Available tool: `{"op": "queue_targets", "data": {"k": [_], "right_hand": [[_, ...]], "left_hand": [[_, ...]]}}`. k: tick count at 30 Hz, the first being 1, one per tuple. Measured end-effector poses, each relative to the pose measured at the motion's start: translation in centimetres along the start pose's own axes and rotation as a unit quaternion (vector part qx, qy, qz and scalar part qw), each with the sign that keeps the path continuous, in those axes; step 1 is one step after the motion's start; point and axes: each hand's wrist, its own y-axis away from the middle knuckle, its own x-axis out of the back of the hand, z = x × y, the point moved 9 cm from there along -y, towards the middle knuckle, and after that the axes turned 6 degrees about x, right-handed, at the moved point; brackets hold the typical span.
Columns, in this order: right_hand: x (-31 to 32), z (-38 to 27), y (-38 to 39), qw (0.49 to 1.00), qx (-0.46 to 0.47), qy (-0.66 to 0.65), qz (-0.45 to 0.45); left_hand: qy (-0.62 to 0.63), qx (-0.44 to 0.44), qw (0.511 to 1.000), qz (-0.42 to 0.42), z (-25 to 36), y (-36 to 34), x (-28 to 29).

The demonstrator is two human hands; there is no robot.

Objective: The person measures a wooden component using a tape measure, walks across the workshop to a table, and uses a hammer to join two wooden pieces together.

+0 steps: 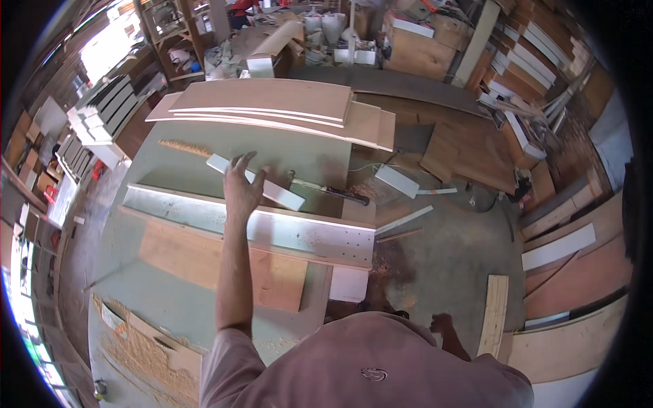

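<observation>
My left hand reaches over the worktable, its fingers bent over a short white board and its thumb apart from them. That board lies at a slant behind a long white panel, which has small holes at its right end. A hammer-like tool with a dark handle lies just right of the short board. Low on the right, beside my body, my right hand is small and dim with fingers curled; whatever it may hold is hidden.
Stacked thin sheets lie across the table's far side. A bare wooden board lies nearer me. Sawdust covers the near left corner. On the right are offcuts, a brown panel and a pale plank. Lumber piles stand beyond.
</observation>
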Motion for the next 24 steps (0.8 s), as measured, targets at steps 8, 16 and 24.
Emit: {"op": "queue_targets", "data": {"k": [8, 16, 24], "right_hand": [[-10.9, -5.1, 3.0, 0.978, -0.072, -0.159, -0.117], [0.7, 2.5, -4.1, 0.997, 0.020, -0.047, 0.063], [-1.5, 19.4, -0.4, 0.733, -0.200, -0.619, 0.200]], "left_hand": [[0.752, -0.102, 0.613, -0.219, 24.4, 13.7, 5.8], [0.776, -0.177, 0.513, -0.322, 41.0, 21.7, 3.6], [0.684, -0.196, 0.621, -0.331, 54.5, 26.6, -1.9]]}}
